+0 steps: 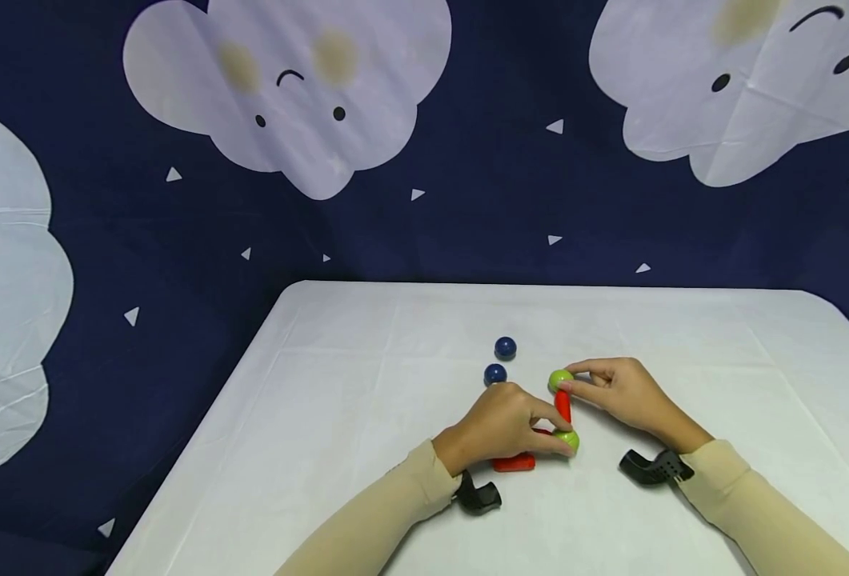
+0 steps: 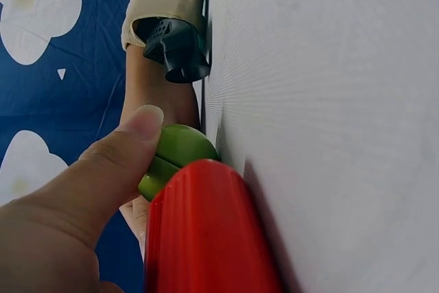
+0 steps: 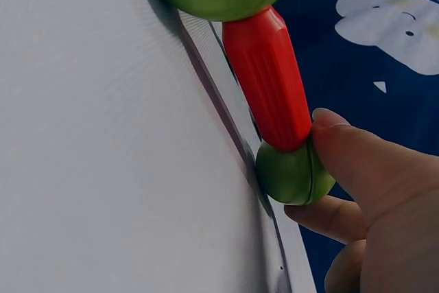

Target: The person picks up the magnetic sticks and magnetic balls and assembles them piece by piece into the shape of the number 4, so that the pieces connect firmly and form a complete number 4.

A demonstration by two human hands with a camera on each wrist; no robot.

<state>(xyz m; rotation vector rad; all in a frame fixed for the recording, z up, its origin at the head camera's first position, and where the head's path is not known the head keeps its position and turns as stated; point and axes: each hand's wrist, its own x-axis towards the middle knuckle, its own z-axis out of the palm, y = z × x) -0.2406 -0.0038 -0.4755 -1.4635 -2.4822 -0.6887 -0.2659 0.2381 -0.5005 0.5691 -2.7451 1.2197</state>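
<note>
Between my two hands a red ridged rod [image 1: 563, 406] spans two green balls, its ends against them. My right hand [image 1: 622, 392] pinches the farther green ball [image 3: 288, 175] between thumb and fingers. Nearer to me, my left hand [image 1: 506, 424] pinches the other green ball [image 1: 568, 441] from its left side. A second red rod [image 1: 514, 463] lies partly under the left hand; it looms large in the left wrist view. A bit of red also shows between the left hand's fingers, mostly hidden.
Two dark blue balls [image 1: 506, 348] rest on the white table [image 1: 366, 360], beyond the left hand; the nearer one is partly covered by it. Behind the table hangs a navy cloth [image 1: 467, 232] with cloud prints. Each wrist wears a black camera mount [image 1: 654, 467].
</note>
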